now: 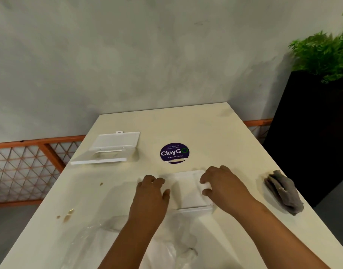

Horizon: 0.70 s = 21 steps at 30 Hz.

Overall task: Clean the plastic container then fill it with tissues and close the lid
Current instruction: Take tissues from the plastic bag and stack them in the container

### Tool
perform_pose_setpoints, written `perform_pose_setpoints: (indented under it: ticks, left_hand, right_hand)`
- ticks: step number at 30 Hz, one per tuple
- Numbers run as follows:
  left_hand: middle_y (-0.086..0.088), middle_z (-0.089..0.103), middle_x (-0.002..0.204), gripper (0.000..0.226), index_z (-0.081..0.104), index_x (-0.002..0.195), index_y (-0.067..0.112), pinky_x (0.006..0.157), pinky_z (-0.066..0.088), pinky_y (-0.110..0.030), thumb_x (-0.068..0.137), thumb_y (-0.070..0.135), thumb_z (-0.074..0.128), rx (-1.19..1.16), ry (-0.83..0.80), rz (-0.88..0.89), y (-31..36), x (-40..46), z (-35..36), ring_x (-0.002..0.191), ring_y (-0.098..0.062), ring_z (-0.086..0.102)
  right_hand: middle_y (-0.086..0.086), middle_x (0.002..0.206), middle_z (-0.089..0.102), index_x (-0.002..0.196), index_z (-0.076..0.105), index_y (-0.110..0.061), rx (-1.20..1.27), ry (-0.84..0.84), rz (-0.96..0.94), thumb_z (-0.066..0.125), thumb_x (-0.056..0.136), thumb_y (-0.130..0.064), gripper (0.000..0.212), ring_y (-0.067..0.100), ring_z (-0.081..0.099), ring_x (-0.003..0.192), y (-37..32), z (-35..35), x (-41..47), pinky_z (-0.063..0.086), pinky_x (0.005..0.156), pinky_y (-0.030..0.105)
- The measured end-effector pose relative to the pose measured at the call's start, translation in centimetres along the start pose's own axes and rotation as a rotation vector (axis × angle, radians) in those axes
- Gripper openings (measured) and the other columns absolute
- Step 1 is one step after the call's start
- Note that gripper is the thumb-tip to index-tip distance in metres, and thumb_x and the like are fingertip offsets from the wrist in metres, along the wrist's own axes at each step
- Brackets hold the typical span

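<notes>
A stack of white tissues (pixel 187 189) lies near the middle of the table, inside what looks like a clear plastic container (pixel 194 210) whose front wall shows as a pale edge. My left hand (pixel 151 195) has its fingers curled on the stack's left edge. My right hand (pixel 222 186) pinches the right edge between thumb and fingers. The white lid (pixel 108 150) lies apart at the far left of the table, with its flap standing open. How far the clear container reaches to the left is hard to tell.
A crumpled grey cloth (pixel 282 192) lies by the table's right edge. Clear plastic wrapping (pixel 166 249) sits at the near edge under my forearms. A purple round sticker (pixel 174 153) is on the table (pixel 215 133). Brown stains (pixel 66 215) mark the left side. A black planter (pixel 310 133) stands to the right.
</notes>
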State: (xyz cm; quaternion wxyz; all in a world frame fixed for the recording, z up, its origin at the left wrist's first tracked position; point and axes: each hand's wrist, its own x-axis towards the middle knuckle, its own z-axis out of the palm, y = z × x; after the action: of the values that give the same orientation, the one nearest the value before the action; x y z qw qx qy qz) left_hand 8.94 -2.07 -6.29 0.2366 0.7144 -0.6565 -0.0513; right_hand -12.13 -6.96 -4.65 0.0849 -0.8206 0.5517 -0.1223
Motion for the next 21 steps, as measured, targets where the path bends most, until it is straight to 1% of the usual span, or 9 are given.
perform_pose_setpoints:
  ticks: [2,5,9,12,14,17,19,21]
  left_hand:
    - [0.003,0.050,0.124,0.038,0.053,0.129,0.026,0.103,0.033,-0.025,0.094,0.040,0.049,0.075,-0.032,0.034,0.2,0.1,0.3,0.113,-0.014,0.049]
    - [0.003,0.051,0.124,0.039,0.052,0.129,0.025,0.103,0.028,-0.024,0.095,0.043,0.045,0.149,-0.090,0.057,0.0,0.1,0.6,0.115,-0.012,0.047]
    - [0.006,0.054,0.122,0.041,0.050,0.129,0.029,0.100,0.029,-0.023,0.093,0.048,0.044,0.193,-0.180,0.035,-0.4,0.3,0.8,0.115,-0.012,0.047]
    - [0.002,0.050,0.123,0.043,0.049,0.130,0.028,0.101,0.036,-0.029,0.092,0.048,0.049,0.191,-0.259,-0.018,-0.2,0.7,0.3,0.115,-0.019,0.046]
    - [0.001,0.048,0.126,0.046,0.048,0.131,0.028,0.100,0.041,-0.033,0.090,0.049,0.052,0.200,-0.315,-0.024,-0.1,1.1,-0.2,0.118,-0.021,0.043]
    - [0.002,0.046,0.132,0.056,0.045,0.136,0.032,0.102,0.039,-0.032,0.086,0.051,0.057,0.178,-0.425,-0.008,-0.1,1.8,-0.4,0.120,-0.021,0.044]
    - [0.003,0.047,0.133,0.059,0.044,0.138,0.034,0.101,0.041,-0.030,0.084,0.051,0.061,0.146,-0.460,-0.028,-0.2,2.0,-0.4,0.119,-0.021,0.046]
    - [0.003,0.048,0.132,0.059,0.046,0.137,0.035,0.101,0.042,-0.031,0.082,0.051,0.062,0.131,-0.463,-0.033,-0.4,2.0,-0.3,0.118,-0.020,0.048]
  right_hand:
    - [-0.012,0.119,0.056,0.119,0.063,-0.028,-0.030,0.001,-0.013,0.061,0.090,-0.032,0.029,0.017,0.045,0.103,-0.1,0.2,0.0,0.044,0.085,0.030]
    - [-0.010,0.116,0.055,0.116,0.065,-0.027,-0.106,0.010,-0.046,0.057,0.093,-0.030,0.025,0.017,0.044,0.101,-0.4,0.4,0.0,0.043,0.082,0.030]
    - [-0.006,0.108,0.058,0.105,0.068,-0.021,-0.237,-0.040,-0.096,0.055,0.092,-0.022,0.019,0.021,0.043,0.102,-1.0,0.3,0.2,0.039,0.077,0.033]
    - [-0.002,0.107,0.059,0.106,0.067,-0.017,-0.290,-0.066,-0.149,0.058,0.091,-0.018,0.018,0.023,0.044,0.104,-1.6,-0.2,0.7,0.036,0.075,0.033]
    - [0.001,0.110,0.059,0.111,0.066,-0.015,-0.237,-0.091,-0.171,0.060,0.091,-0.021,0.022,0.024,0.045,0.108,-2.1,-0.5,1.3,0.042,0.081,0.034]
    - [0.004,0.120,0.056,0.124,0.060,-0.016,-0.084,-0.248,-0.173,0.065,0.088,-0.031,0.039,0.025,0.047,0.116,-3.0,-0.4,1.9,0.045,0.091,0.037]
    - [0.006,0.121,0.056,0.123,0.060,-0.016,-0.070,-0.315,-0.177,0.068,0.085,-0.031,0.042,0.025,0.049,0.115,-3.5,-0.1,2.0,0.046,0.091,0.037]
    - [0.006,0.117,0.057,0.119,0.062,-0.015,-0.074,-0.328,-0.169,0.071,0.081,-0.030,0.042,0.025,0.050,0.111,-3.9,0.2,2.1,0.048,0.087,0.037]
